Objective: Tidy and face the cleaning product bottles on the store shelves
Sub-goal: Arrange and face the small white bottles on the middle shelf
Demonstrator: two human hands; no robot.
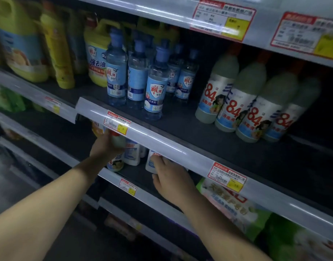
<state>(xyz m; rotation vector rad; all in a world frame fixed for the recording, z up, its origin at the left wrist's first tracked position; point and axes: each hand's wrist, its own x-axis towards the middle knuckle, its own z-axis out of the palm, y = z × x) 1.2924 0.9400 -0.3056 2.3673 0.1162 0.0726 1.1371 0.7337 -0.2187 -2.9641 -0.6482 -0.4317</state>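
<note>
On the lower shelf [124, 173], under the price rail, our left hand [105, 146] wraps around a white bottle [117, 141] near its top. Another white bottle [132, 154] stands just beside it. Further right, our right hand [171, 178] curls its fingers around a third white bottle [151, 162].

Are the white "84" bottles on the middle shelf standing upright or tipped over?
Upright. All four white "84" bottles stand on their bases in a row on the middle shelf, caps up and labels forward; their lean looks like wide-angle distortion.
</note>
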